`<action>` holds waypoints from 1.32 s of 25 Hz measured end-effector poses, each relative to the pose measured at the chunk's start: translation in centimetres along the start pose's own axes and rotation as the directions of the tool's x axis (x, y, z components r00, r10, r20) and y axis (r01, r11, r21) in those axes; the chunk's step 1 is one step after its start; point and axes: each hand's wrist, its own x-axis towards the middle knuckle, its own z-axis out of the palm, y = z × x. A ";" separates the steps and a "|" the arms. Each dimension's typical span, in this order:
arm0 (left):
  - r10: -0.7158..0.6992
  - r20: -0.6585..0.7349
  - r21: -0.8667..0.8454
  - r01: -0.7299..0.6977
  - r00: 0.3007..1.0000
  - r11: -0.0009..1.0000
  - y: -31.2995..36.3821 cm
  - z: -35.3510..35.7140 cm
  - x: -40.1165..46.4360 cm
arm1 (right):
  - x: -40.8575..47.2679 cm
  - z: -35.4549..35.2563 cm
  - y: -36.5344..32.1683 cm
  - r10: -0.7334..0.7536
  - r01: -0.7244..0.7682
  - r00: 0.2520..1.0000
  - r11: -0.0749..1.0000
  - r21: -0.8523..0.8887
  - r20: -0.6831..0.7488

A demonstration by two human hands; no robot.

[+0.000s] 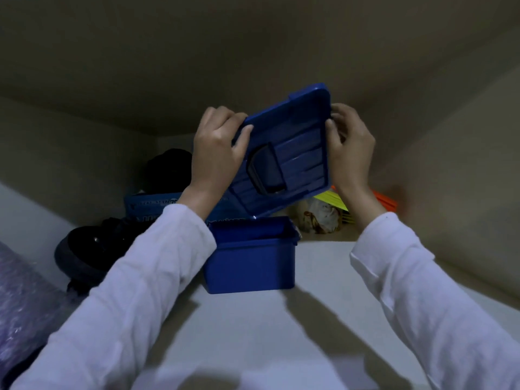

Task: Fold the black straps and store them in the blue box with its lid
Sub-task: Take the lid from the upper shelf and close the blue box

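Lid (284, 153) tilted above open box (250, 266)

Both arms, in white long sleeves, reach forward and upward, the hands raised above the blue box (250, 256). The left hand (218, 149) grips the left edge of the blue lid (284, 153), thumb laid across its face and fingers curled behind, well above the box. The right hand (350, 147) pinches the lid's opposite edge, up and to the right of the box, thumb in front, fingers curled round the rim.
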 end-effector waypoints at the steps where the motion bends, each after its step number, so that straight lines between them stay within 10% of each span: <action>1: -0.078 0.000 -0.024 0.078 0.997 0.997 -0.1 0.1 -0.2 | -0.2 0.4 0.4 0.026 -0.026 0.999 1.000 -0.008 0.023; 11: -0.612 -0.065 -0.216 0.588 0.788 0.779 -1.2 -1.0 -1.1 | -5.7 0.6 5.0 0.462 -0.462 0.887 0.881 -0.100 -0.029; 19: -0.846 -0.003 -0.308 0.805 0.533 0.508 -5.0 -0.2 -4.9 | -8.0 3.3 5.3 0.419 -0.428 0.900 0.903 0.051 0.120; 33: -0.904 0.357 0.240 0.912 0.236 0.333 -13.1 4.9 -11.5 | -6.5 7.4 10.0 0.711 -0.530 0.637 0.684 -0.502 0.296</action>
